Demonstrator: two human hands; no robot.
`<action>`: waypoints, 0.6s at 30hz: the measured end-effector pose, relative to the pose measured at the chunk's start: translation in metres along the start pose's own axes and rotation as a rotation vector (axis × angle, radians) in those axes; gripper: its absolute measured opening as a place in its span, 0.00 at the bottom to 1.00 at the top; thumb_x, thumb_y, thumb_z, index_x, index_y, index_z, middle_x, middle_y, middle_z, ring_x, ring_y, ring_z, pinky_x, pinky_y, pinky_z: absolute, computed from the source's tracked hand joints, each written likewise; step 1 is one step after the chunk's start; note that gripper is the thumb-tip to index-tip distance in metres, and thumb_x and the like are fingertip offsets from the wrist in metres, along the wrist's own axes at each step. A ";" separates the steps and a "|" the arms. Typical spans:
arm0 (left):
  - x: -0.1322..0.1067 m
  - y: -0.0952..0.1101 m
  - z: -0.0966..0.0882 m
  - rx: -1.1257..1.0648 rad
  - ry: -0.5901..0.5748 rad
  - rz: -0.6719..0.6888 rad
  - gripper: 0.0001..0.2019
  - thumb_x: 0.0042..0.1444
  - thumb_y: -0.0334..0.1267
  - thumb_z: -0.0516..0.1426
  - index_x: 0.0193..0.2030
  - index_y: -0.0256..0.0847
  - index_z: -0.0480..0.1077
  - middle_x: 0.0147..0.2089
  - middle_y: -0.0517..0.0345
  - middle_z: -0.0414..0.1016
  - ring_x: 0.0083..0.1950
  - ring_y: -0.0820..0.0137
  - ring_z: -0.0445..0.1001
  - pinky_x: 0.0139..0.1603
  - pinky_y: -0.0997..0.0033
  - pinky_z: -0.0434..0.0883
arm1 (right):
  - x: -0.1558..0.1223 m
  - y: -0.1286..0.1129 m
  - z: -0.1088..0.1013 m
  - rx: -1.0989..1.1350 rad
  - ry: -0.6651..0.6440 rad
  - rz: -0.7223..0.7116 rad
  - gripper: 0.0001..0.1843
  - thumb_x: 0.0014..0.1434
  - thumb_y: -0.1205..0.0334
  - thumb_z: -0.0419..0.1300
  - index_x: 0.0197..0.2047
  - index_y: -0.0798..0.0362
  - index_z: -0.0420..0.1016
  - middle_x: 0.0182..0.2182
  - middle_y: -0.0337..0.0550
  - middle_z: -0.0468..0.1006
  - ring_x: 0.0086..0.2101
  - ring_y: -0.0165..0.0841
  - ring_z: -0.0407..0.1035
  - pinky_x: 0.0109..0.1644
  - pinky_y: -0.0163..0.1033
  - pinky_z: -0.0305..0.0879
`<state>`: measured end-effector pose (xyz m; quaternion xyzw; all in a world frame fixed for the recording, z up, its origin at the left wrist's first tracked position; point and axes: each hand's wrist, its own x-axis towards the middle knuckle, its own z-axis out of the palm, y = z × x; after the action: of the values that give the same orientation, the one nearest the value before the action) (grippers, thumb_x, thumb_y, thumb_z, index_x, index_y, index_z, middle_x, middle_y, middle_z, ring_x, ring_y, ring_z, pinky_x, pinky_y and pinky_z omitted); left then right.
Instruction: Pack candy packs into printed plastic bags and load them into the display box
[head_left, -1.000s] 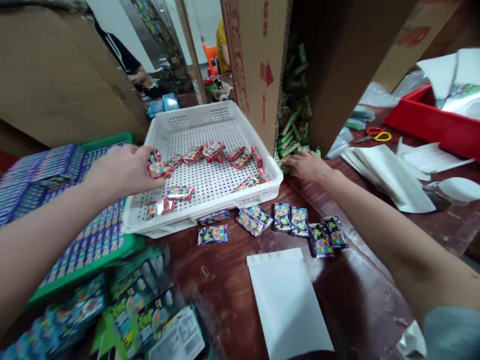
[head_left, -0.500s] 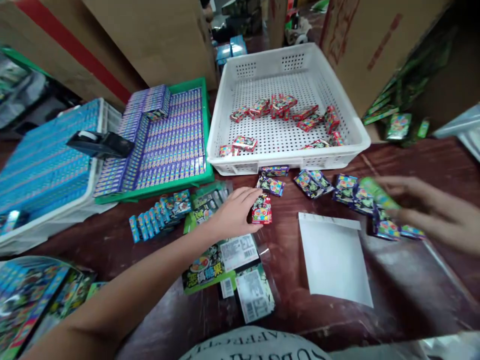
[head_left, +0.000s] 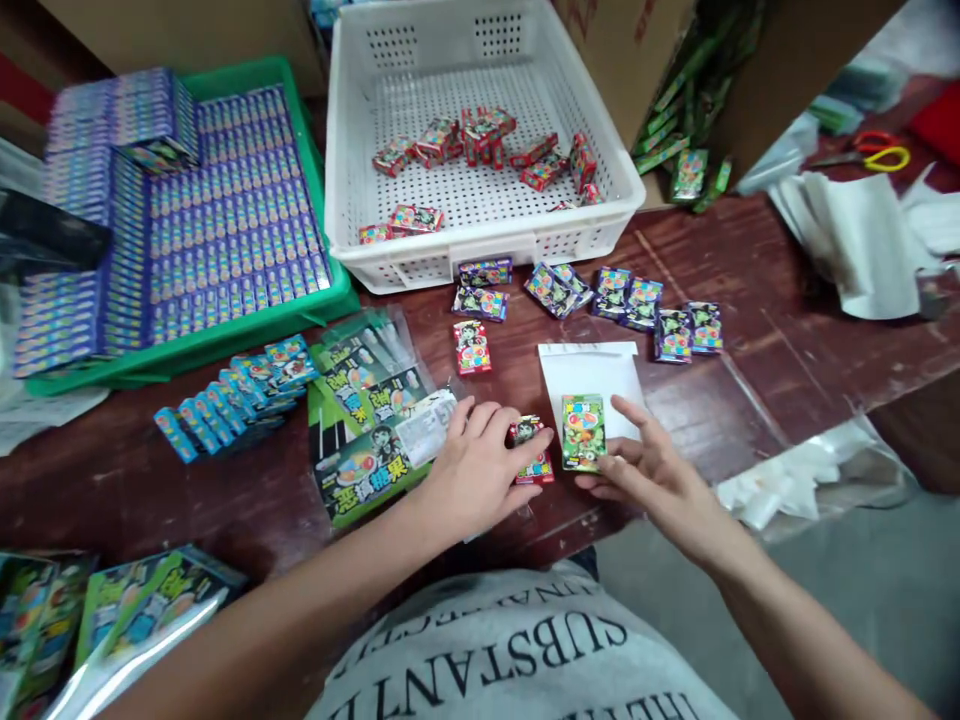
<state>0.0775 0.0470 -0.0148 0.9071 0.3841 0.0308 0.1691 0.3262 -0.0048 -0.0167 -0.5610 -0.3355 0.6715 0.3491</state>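
My left hand (head_left: 477, 470) rests on the dark wooden table (head_left: 750, 300), thumb and forefinger pinching a red candy packet (head_left: 537, 462) that lies flat. My right hand (head_left: 651, 472) is open beside it, its spread fingertips touching the edge of a green candy packet (head_left: 583, 430). That green packet lies on the lower end of a white pouch (head_left: 592, 370). A second red packet (head_left: 472, 347) lies alone a little farther out. Behind it, a row of dark purple packets (head_left: 628, 300) lines the front of a white perforated basket (head_left: 480, 250) holding several red packets.
A green tray (head_left: 225, 335) full of blue boxes is at the left, with loose blue boxes (head_left: 232, 390) and printed bags (head_left: 367, 420) in front. A cardboard box (head_left: 622, 50) spilling green packets stands at the back right, by white bags (head_left: 855, 240) and scissors (head_left: 874, 155). A plastic bag (head_left: 810, 480) hangs at the table edge.
Both hands came back from the basket and cardboard box to the table's near edge. My left hand laid one red packet down; my right brought a green packet onto the white pouch.
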 end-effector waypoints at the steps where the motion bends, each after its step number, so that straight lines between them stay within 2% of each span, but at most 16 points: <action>1: -0.002 0.004 0.000 -0.022 0.018 0.014 0.28 0.61 0.53 0.60 0.66 0.51 0.66 0.63 0.46 0.69 0.63 0.48 0.65 0.67 0.37 0.56 | -0.005 -0.004 -0.006 -0.016 0.004 -0.027 0.41 0.63 0.49 0.64 0.72 0.38 0.49 0.42 0.42 0.76 0.41 0.39 0.81 0.48 0.50 0.79; 4: -0.007 0.013 -0.003 -0.109 0.107 0.006 0.23 0.70 0.49 0.51 0.66 0.43 0.65 0.58 0.45 0.75 0.57 0.54 0.72 0.61 0.44 0.65 | -0.013 -0.014 -0.016 -0.055 0.024 -0.057 0.32 0.64 0.48 0.63 0.68 0.40 0.60 0.40 0.40 0.75 0.39 0.37 0.81 0.45 0.44 0.79; 7: -0.007 0.016 -0.009 -0.163 0.161 -0.100 0.19 0.73 0.42 0.44 0.60 0.36 0.68 0.47 0.45 0.80 0.45 0.60 0.77 0.50 0.54 0.72 | -0.010 -0.011 -0.016 -0.026 0.086 -0.046 0.34 0.62 0.47 0.65 0.67 0.41 0.60 0.38 0.37 0.75 0.36 0.35 0.81 0.42 0.41 0.79; 10: 0.002 0.015 -0.017 -0.237 0.091 -0.199 0.21 0.74 0.44 0.42 0.61 0.36 0.66 0.45 0.46 0.81 0.43 0.61 0.79 0.43 0.59 0.73 | -0.006 0.003 -0.012 -0.001 0.198 -0.053 0.39 0.60 0.44 0.67 0.67 0.43 0.55 0.35 0.35 0.76 0.32 0.35 0.81 0.37 0.41 0.79; 12: 0.012 0.013 -0.022 -0.245 0.002 -0.203 0.22 0.74 0.46 0.41 0.63 0.38 0.66 0.43 0.48 0.82 0.42 0.61 0.80 0.41 0.61 0.73 | -0.009 0.012 -0.014 -0.056 0.215 -0.048 0.37 0.60 0.42 0.66 0.65 0.45 0.55 0.32 0.35 0.77 0.28 0.35 0.80 0.32 0.40 0.78; 14: 0.025 0.010 -0.026 -0.212 -0.091 -0.156 0.24 0.74 0.48 0.40 0.63 0.42 0.69 0.43 0.49 0.82 0.42 0.60 0.80 0.42 0.61 0.72 | -0.014 0.016 -0.024 -0.254 0.113 -0.045 0.29 0.61 0.41 0.64 0.58 0.47 0.63 0.28 0.36 0.78 0.24 0.35 0.77 0.27 0.38 0.74; 15: 0.031 0.009 -0.026 -0.203 -0.134 -0.130 0.24 0.74 0.48 0.40 0.62 0.44 0.70 0.45 0.49 0.83 0.43 0.60 0.80 0.44 0.60 0.72 | -0.016 0.015 -0.031 -0.421 0.042 -0.079 0.24 0.62 0.42 0.63 0.54 0.48 0.67 0.27 0.37 0.78 0.23 0.35 0.76 0.26 0.38 0.72; 17: 0.044 0.006 -0.027 -0.197 -0.223 -0.086 0.23 0.74 0.48 0.40 0.62 0.47 0.71 0.49 0.51 0.82 0.46 0.61 0.79 0.46 0.61 0.71 | -0.014 0.004 -0.046 -0.845 -0.073 -0.267 0.17 0.64 0.46 0.62 0.50 0.49 0.74 0.31 0.42 0.81 0.29 0.38 0.77 0.31 0.42 0.73; 18: 0.049 0.005 -0.026 -0.167 -0.246 -0.080 0.23 0.74 0.48 0.41 0.61 0.47 0.72 0.49 0.51 0.82 0.46 0.61 0.79 0.47 0.61 0.70 | -0.009 -0.004 -0.052 -1.057 -0.119 -0.411 0.15 0.66 0.51 0.61 0.51 0.49 0.75 0.38 0.46 0.83 0.36 0.41 0.78 0.37 0.46 0.75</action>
<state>0.1107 0.0853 0.0076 0.8709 0.3924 -0.0555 0.2906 0.3793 -0.0076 -0.0163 -0.5438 -0.7471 0.3612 0.1248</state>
